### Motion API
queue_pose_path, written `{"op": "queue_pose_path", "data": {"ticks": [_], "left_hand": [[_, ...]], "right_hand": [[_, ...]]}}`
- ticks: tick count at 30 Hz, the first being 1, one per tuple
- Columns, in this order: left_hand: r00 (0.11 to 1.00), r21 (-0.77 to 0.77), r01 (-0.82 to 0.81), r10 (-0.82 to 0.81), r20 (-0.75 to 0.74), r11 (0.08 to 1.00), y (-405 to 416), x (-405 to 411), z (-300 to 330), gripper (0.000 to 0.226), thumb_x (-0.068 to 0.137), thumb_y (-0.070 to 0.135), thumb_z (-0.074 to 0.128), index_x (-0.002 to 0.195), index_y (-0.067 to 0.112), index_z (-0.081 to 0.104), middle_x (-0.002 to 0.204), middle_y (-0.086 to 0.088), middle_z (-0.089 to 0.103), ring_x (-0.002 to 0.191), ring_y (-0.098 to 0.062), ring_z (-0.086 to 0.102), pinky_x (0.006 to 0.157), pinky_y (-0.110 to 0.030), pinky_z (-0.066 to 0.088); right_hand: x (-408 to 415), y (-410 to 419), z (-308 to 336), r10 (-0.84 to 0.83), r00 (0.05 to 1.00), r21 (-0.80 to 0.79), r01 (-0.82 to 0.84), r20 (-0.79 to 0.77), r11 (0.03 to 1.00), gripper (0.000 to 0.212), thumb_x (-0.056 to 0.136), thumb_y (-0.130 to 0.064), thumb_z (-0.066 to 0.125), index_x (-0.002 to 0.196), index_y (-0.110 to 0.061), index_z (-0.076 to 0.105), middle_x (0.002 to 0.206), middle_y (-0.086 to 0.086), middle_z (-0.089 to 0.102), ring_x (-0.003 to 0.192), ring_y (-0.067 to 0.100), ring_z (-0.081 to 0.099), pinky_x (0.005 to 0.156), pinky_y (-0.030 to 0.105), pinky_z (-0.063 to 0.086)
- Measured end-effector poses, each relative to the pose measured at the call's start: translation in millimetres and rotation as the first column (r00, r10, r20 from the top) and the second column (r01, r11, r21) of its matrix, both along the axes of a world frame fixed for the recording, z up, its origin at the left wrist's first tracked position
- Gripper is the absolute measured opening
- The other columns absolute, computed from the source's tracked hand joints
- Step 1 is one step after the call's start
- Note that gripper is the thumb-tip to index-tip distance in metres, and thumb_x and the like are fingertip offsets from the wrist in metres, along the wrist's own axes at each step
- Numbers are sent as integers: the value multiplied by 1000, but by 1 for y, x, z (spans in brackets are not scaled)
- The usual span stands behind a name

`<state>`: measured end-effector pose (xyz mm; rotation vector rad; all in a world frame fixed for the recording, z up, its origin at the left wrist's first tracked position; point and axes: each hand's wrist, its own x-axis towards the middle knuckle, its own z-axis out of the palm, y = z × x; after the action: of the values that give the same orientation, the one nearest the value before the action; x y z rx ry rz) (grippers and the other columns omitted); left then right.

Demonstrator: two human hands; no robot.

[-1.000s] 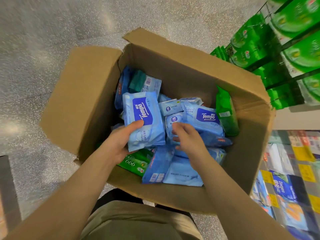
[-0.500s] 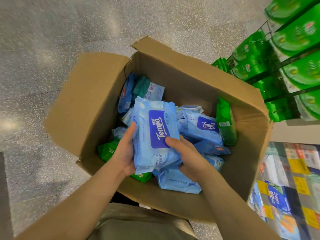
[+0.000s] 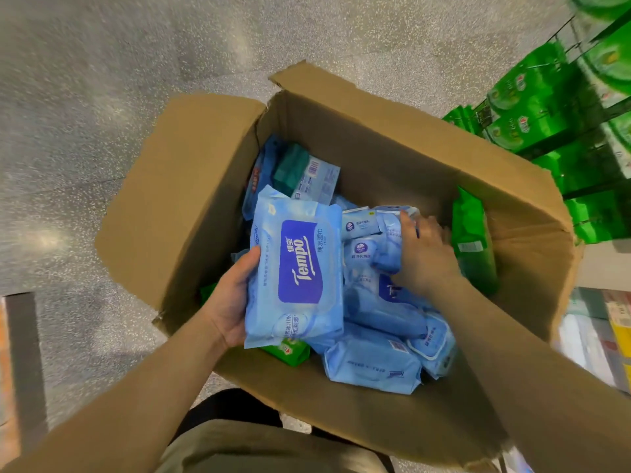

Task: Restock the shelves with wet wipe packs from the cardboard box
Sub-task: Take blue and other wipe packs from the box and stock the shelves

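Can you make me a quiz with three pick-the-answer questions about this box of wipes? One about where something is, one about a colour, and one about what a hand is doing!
1. Where is the green pack standing on its edge?
A. Against the right wall inside the cardboard box
B. On the floor
C. In the left hand

2. What colour is the label on the Tempo pack?
A. Red
B. Yellow
C. Dark blue

3. What is the left hand doing?
A. Hanging empty
B. Holding the Tempo pack
C. Folding a box flap

Answers: 1 A, it leans by the right wall. 2 C, the word Tempo sits on dark blue. 3 B, its thumb and fingers wrap the pack's edge, while the right hand grips another blue pack in the box.
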<state>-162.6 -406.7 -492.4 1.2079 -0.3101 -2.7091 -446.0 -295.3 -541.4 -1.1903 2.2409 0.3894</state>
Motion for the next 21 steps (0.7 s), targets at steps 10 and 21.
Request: {"op": "queue_pose_path", "data": {"ticks": [10,21], "left_hand": [[998,0,32,-32,62,999,-1,5,8,83,35,52,102,105,14,81,107,-14,77,89,-29,77,70,-43,64],[983,5,87,-87,160,996,0,3,53,54,80,53,64,112,11,78,113,-19,75,89,-34,77,70,-46,64]], "right_hand": [[-8,25,4,-29,996,-382,60,88,922,119,50,-38,89,152,-13,33,129,17,51,112,35,45,99,44,41],[41,28,178,178,916,-784,192,358,590,110,63,-37,92,153,-24,30,138,-9,38,132,21,43,110,35,38]]}}
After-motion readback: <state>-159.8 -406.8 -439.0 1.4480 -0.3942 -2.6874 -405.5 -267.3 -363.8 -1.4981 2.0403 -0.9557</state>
